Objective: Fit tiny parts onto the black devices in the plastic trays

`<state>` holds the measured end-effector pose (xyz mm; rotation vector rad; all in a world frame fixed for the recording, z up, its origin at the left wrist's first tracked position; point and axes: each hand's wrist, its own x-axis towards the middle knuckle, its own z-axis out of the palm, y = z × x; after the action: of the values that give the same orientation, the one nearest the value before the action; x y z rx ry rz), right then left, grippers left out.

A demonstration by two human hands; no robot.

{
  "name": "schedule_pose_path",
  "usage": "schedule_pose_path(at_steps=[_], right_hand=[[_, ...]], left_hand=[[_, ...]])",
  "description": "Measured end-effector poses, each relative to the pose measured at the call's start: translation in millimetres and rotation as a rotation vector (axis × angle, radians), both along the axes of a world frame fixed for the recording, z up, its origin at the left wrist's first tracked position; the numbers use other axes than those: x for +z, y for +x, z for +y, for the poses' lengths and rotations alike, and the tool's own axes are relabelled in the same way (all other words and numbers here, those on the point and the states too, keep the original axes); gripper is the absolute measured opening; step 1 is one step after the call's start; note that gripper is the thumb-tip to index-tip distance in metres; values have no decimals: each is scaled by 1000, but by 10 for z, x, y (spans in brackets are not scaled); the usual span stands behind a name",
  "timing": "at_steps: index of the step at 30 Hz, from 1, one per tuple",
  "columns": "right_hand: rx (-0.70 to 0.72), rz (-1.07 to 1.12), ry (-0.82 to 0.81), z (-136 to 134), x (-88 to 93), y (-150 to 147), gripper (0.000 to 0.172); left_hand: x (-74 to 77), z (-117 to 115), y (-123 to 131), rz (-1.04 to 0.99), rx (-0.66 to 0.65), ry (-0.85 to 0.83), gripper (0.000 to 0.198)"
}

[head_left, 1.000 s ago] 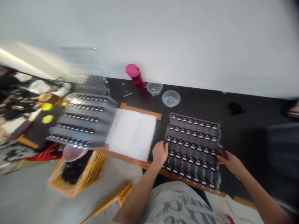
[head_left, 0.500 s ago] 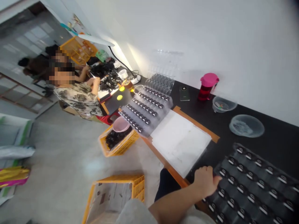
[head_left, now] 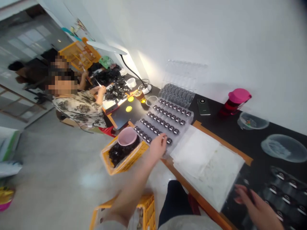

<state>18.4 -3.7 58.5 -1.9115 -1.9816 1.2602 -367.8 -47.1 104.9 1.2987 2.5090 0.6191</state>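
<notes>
As my left hand [head_left: 157,147] grips the filled clear tray [head_left: 168,119] and my right hand [head_left: 254,207] lies open on the black tray [head_left: 287,191], I'd slide it level.

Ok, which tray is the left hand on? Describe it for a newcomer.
Follow the long black table along the white wall to the white sheet at its front edge. Just left of that sheet lies the clear tray, with the left hand on its near edge. Unlike the empty clear trays behind it, its rows hold small black parts.
</notes>
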Motion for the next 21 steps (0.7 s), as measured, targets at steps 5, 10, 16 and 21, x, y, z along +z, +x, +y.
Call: schedule_pose_path(at_steps=[5, 10, 16, 21], right_hand=[[6, 226, -88, 275, 12, -1369, 40], [-2, 195, -100, 729, 31, -2370, 30], [38, 132, -139, 884, -122, -2806, 30], [146, 86, -134, 902, -114, -2872, 31]], left_hand=[[122, 385, -1301, 320, 22, -347, 40], [-20, 687, -2067, 329, -15, -496, 45], [-228, 719, -2384, 302, -126, -530, 44], [-345, 677, -2486, 289, -158, -484, 43]])
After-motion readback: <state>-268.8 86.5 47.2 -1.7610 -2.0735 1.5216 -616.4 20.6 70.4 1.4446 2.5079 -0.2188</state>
